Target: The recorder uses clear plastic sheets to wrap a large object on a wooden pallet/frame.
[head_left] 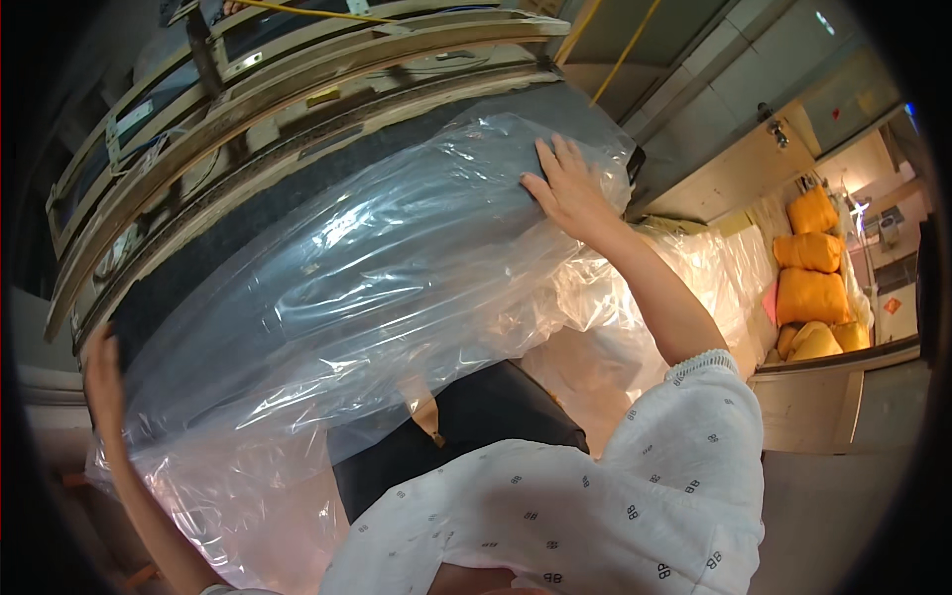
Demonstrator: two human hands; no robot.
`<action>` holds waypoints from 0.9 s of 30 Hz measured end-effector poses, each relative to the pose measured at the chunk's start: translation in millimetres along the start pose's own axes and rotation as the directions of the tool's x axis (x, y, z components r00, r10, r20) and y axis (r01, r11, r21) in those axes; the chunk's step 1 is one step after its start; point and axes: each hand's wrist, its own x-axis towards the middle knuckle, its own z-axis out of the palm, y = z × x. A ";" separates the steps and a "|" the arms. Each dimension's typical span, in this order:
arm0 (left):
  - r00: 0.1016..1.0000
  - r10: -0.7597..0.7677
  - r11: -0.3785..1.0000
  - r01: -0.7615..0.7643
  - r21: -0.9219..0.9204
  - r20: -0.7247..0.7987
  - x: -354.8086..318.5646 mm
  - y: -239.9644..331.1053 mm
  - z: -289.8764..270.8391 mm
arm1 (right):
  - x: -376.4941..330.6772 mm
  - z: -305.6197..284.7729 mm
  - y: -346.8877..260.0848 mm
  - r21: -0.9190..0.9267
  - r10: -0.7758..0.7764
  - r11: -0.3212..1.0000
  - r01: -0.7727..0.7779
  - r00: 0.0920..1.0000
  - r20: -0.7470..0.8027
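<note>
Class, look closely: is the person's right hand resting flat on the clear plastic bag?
Yes, the right hand lies open, palm down, on the clear plastic bag covering the dark panel.

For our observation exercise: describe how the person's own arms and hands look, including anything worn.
Both hands, the left hand and the right hand, are bare, with no gloves. The forearms are uncovered. The right arm has a short white sleeve with small dark printed marks and a scalloped trim at its edge.
</note>
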 end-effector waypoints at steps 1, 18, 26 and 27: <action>0.965 0.049 0.972 0.014 -0.235 0.259 0.8 98.1 13.9 | 5.4 2.1 -2.3 -0.007 -0.001 1.000 0.001 1.000 -0.003; 0.918 0.162 0.974 -0.208 -0.091 -0.362 -82.9 33.5 -10.2 | 30.7 17.1 11.8 0.227 -0.415 0.871 0.436 0.900 -0.135; 0.898 0.165 0.986 -0.149 0.070 -0.407 -165.0 80.5 -57.2 | 63.1 19.0 1.4 0.274 -0.379 0.837 0.475 0.862 -0.337; 0.894 0.156 0.987 -0.126 0.099 -0.419 -175.8 85.1 -59.4 | 75.6 23.7 9.8 0.301 -0.317 0.860 0.412 0.893 -0.318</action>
